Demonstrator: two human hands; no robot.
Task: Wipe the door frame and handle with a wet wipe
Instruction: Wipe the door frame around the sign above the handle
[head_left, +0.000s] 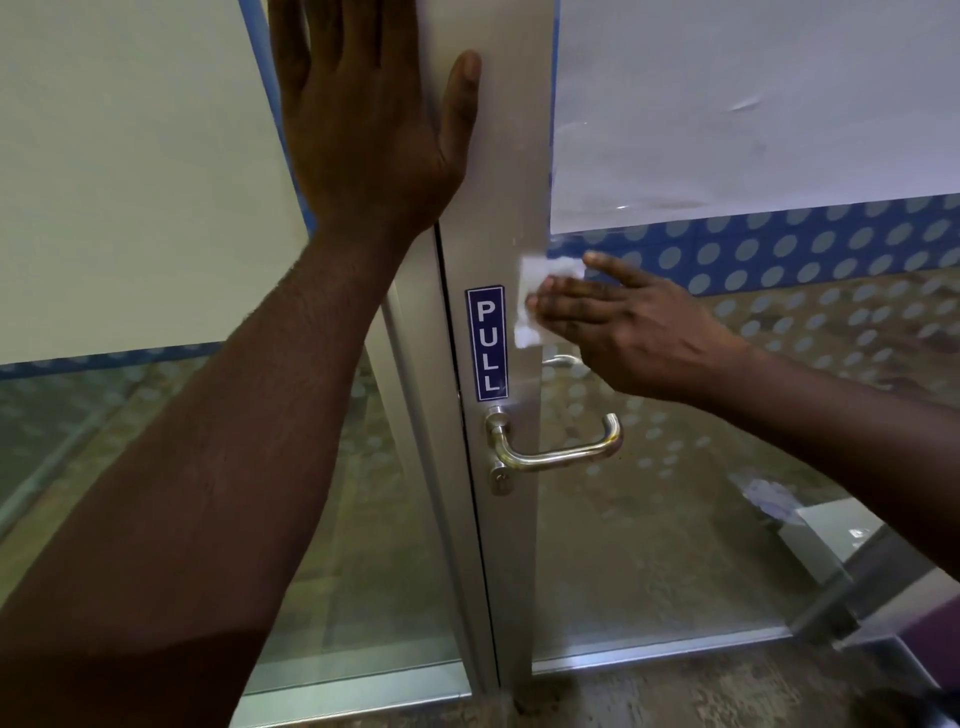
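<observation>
Right grip (639, 332) is lying flat, fingers straight, pressing the wet wipe (531, 283) onto the door frame (498, 208) — just above the handle (561, 457); I'm resting my left grip (363, 114) open-palmed higher up.

A narrow blue rectangular sticker (486, 343) lettered PULL in white stands upright; to its right a blue band of pale dots (779, 244) runs beneath white frosted film (753, 104); speckled brown floor (701, 691) lies below

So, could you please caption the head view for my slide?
Right hand presses a wet wipe to the door frame above the handle, left hand flat higher up.
</observation>
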